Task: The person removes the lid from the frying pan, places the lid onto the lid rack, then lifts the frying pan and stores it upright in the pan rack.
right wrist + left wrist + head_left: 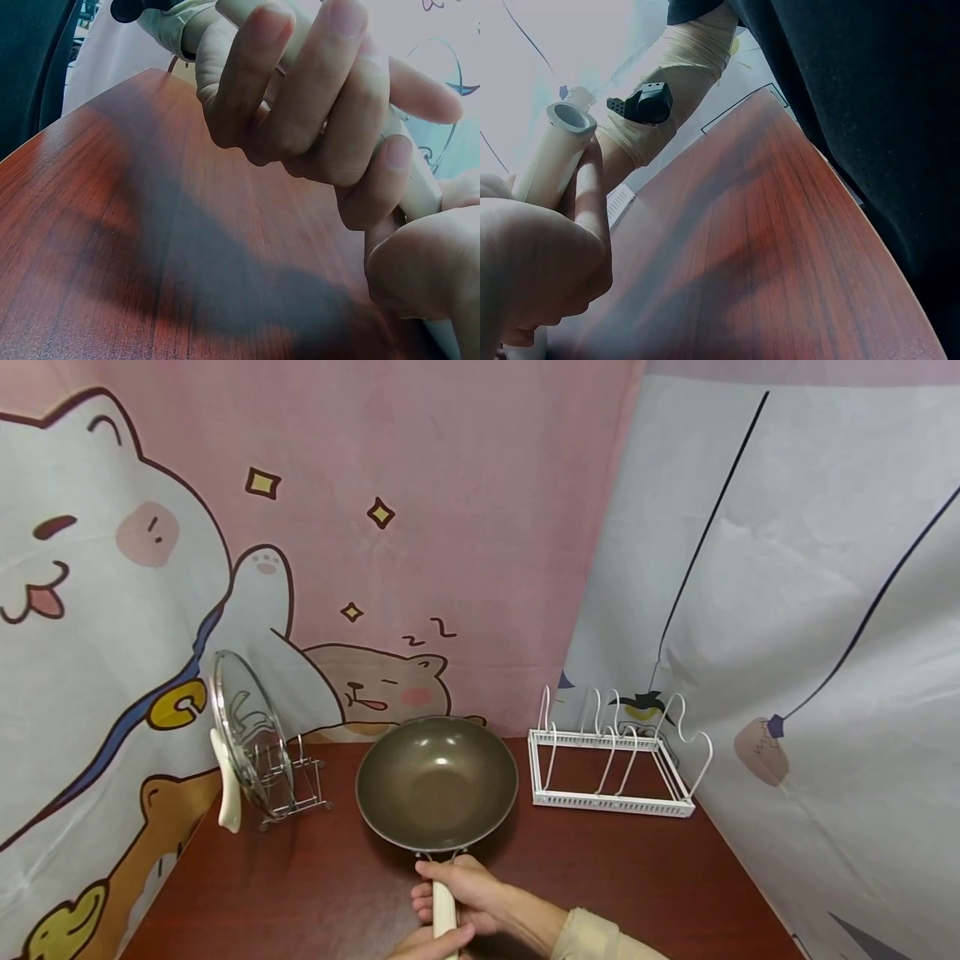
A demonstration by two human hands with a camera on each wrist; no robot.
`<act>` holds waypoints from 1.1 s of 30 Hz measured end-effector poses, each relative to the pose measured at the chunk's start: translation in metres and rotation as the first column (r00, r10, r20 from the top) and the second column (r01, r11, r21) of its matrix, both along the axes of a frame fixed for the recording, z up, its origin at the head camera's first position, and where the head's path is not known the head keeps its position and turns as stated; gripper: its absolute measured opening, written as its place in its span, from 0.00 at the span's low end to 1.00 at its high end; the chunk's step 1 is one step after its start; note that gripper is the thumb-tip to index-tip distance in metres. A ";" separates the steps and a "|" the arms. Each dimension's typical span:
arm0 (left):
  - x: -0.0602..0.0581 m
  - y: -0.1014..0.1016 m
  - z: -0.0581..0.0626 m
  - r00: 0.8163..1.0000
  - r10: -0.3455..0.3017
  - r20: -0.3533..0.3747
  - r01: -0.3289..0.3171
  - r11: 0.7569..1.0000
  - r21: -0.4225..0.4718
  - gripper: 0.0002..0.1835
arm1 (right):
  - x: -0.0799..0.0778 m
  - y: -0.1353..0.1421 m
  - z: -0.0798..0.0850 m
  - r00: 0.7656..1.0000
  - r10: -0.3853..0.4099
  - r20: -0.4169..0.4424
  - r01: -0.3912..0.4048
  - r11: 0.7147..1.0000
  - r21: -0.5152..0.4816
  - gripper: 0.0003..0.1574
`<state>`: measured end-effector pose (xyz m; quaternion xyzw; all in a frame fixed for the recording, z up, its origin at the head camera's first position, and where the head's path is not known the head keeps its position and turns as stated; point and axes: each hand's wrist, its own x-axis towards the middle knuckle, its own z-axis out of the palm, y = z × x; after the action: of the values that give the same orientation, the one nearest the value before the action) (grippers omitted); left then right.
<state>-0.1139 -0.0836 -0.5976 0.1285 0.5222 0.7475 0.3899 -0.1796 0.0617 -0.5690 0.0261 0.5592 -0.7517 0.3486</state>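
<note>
The pan [438, 781] is held at lower centre of the head view, its handle [444, 910] gripped by the right hand [474, 889] up front and by the left hand [429, 946] at the bottom edge; probably best levelled with both.

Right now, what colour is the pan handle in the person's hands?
The handle is plain cream, best seen in the head view.
</note>
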 end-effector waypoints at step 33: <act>0.009 0.008 0.019 0.996 0.086 0.038 -0.083 0.993 -0.085 0.14 | 0.002 -0.009 -0.004 0.995 -0.100 0.015 0.101 0.994 -0.049 0.16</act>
<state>-0.1047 -0.0753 -0.5791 0.0744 0.5496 0.7434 0.3738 -0.1773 0.0532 -0.5732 0.0502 0.5361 -0.7818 0.3144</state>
